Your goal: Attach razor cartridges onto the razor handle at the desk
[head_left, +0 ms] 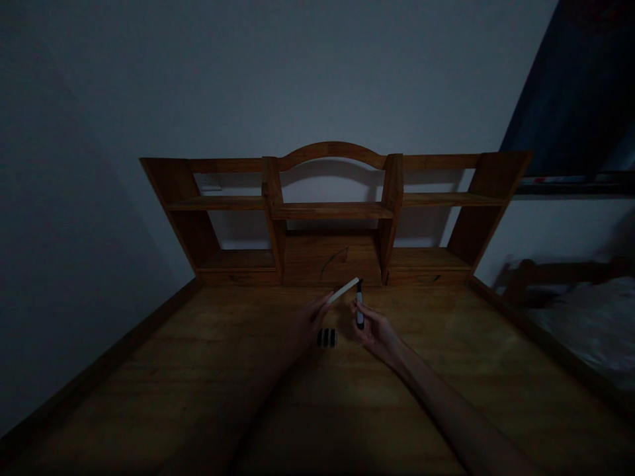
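By the dim left hand (308, 318), fingers closed, a pale strip (342, 291) is held above the desk (421, 370) – likely light, stiff, best pinched at its lower end; dark pieces (327, 338) are blurred; a pen-like tool (360, 309), probably smooth, is gripped in the right hand's (381, 332) fingers – whether tips touch cannot be told

It looks like a home, with a wood desk (496, 370) under the right hand (380, 334), shelves (332, 211) past it and maybe a bed (590, 317) off to its right.

1 head cam, above desk (446, 350), faces fwd/down twd shelf (332, 211); wide view.
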The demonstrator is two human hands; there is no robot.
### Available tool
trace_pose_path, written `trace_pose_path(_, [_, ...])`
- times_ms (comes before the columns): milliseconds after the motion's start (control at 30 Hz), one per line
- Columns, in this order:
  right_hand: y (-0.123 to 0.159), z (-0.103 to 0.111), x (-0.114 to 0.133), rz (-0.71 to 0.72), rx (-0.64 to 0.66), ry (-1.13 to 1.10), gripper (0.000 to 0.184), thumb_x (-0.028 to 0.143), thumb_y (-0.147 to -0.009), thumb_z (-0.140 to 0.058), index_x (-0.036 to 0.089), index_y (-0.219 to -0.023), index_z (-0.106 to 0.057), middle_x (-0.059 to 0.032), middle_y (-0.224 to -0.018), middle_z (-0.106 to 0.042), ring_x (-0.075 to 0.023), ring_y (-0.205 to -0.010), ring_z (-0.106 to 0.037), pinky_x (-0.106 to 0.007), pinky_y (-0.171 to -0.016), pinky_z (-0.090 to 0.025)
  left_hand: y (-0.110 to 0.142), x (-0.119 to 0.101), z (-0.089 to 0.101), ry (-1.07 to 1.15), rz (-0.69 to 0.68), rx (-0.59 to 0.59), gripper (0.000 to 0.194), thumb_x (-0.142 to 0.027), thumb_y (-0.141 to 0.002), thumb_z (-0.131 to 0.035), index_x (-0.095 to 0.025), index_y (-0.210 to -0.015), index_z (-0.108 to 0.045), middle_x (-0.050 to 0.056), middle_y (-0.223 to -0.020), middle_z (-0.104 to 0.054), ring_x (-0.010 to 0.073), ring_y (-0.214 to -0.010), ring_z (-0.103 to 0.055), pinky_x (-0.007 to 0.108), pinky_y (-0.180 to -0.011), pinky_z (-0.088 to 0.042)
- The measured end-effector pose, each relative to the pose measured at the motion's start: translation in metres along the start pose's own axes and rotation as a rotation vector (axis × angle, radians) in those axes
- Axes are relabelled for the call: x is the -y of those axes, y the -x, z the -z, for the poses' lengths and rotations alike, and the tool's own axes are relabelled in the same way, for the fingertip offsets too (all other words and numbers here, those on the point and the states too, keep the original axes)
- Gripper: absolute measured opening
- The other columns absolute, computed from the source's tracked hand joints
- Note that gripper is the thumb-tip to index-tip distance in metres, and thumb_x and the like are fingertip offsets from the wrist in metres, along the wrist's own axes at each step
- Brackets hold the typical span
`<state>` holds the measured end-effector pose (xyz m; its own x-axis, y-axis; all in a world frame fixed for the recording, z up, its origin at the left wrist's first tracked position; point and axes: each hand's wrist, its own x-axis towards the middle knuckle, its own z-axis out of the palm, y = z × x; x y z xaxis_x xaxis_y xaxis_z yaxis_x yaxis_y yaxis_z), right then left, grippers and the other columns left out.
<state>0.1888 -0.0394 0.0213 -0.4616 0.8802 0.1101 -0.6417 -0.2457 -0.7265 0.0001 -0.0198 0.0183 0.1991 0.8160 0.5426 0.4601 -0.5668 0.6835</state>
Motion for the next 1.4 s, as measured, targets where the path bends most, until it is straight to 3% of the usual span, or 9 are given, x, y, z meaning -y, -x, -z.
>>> trace_pose_path(233, [-0.001, 0.001, -0.001, 0.005, -0.029, -0.03, 0.013, 0.031, -0.084, -0.06, 0.018, -0.086, -0.056, 0.0032, -0.063, -0.056, -0.006, -0.037, -0.042, -0.018, -0.034, -0.025, -0.001, 0.009, -0.002, 0.01, 0.042, -0.072, 0.037, -0.04, -0.094, -0.038, -0.027, -0.121, -0.059, 0.002, -0.12, -0.064, 0.0209, -0.112, -0.059, 0.042, -0.1, -0.046])
trace_pose_path(500, [-0.001, 0.002, -0.003, 0.001, -0.023, -0.011, 0.014, 0.032, -0.087, -0.057, 0.018, -0.088, -0.057, 0.0044, -0.055, -0.05, -0.0064, -0.035, -0.038, -0.018, -0.032, -0.021, 0.001, 0.005, -0.005, -0.015, -0.042, -0.015, 0.037, -0.041, -0.092, -0.041, -0.029, -0.123, -0.058, 0.002, -0.123, -0.062, 0.0229, -0.114, -0.057, 0.044, -0.101, -0.046])
trace_pose_path(733, [-0.001, 0.0, -0.004, -0.005, -0.011, -0.02, 0.013, 0.03, -0.087, -0.057, 0.017, -0.087, -0.056, 0.0038, -0.059, -0.053, -0.0051, -0.036, -0.04, -0.017, -0.031, -0.019, -0.002, 0.005, 0.003, 0.003, 0.039, -0.127, 0.038, -0.042, -0.093, -0.038, -0.028, -0.123, -0.058, 0.001, -0.126, -0.06, 0.0235, -0.116, -0.056, 0.044, -0.101, -0.045])
trace_pose_path(867, [-0.001, 0.0, -0.005, -0.01, -0.01, -0.016, 0.014, 0.031, -0.085, -0.059, 0.017, -0.088, -0.057, 0.0039, -0.06, -0.054, -0.0052, -0.035, -0.042, -0.017, -0.03, -0.018, 0.001, -0.002, 0.001, -0.023, -0.042, -0.051, 0.036, -0.039, -0.093, -0.041, -0.029, -0.124, -0.057, 0.001, -0.125, -0.06, 0.0203, -0.115, -0.057, 0.039, -0.101, -0.046])
trace_pose_path(1000, [-0.002, 0.002, -0.005, -0.003, -0.037, 0.041, 0.016, 0.033, -0.084, -0.061, 0.017, -0.084, -0.057, 0.0045, -0.057, -0.054, -0.0046, -0.034, -0.041, -0.017, -0.03, -0.017, 0.002, -0.002, 0.001, -0.108, 0.074, -0.082, 0.037, -0.041, -0.093, -0.04, -0.029, -0.123, -0.058, 0.003, -0.121, -0.063, 0.0242, -0.108, -0.061, 0.042, -0.095, -0.049])
trace_pose_path(1100, [-0.004, 0.005, -0.007, 0.009, -0.129, 0.184, 0.024, 0.041, -0.082, -0.063, 0.018, -0.084, -0.056, 0.0038, -0.053, -0.056, -0.0058, -0.033, -0.041, -0.017, -0.029, -0.017, 0.0, 0.003, 0.006, -0.099, 0.168, -0.137, 0.041, -0.044, -0.094, -0.036, -0.026, -0.122, -0.059, 0.004, -0.117, -0.065, 0.0246, -0.106, -0.062, 0.044, -0.094, -0.049])
trace_pose_path(1200, [-0.004, 0.007, -0.009, 0.054, -0.256, 0.435, 0.036, 0.052, -0.079, -0.061, 0.017, -0.087, -0.056, 0.0031, -0.046, -0.056, -0.0076, -0.028, -0.038, -0.018, -0.029, -0.018, -0.001, 0.005, 0.01, -0.011, 0.158, -0.156, 0.042, -0.044, -0.094, -0.036, -0.023, -0.123, -0.058, 0.003, -0.119, -0.065, 0.0224, -0.11, -0.06, 0.042, -0.097, -0.046])
trace_pose_path(1300, [-0.001, 0.007, -0.008, 0.161, -0.353, 0.771, 0.039, 0.055, -0.079, -0.057, 0.018, -0.092, -0.057, 0.002, -0.046, -0.057, -0.0119, -0.032, -0.045, -0.021, -0.033, -0.028, 0.0, 0.003, 0.007, 0.061, 0.149, -0.139, 0.043, -0.044, -0.094, -0.035, -0.022, -0.124, -0.057, 0.004, -0.121, -0.063, 0.0222, -0.112, -0.059, 0.042, -0.1, -0.044])
trace_pose_path(1400, [0.005, 0.005, -0.003, 0.336, -0.418, 1.122, 0.032, 0.051, -0.082, -0.054, 0.02, -0.09, -0.061, -0.0019, -0.063, -0.063, -0.0171, -0.054, -0.057, -0.025, -0.05, -0.04, 0.004, -0.002, 0.002, 0.091, 0.124, -0.103, 0.042, -0.043, -0.094, -0.035, -0.023, -0.123, -0.058, 0.005, -0.122, -0.063, 0.0231, -0.112, -0.059, 0.043, -0.101, -0.044])
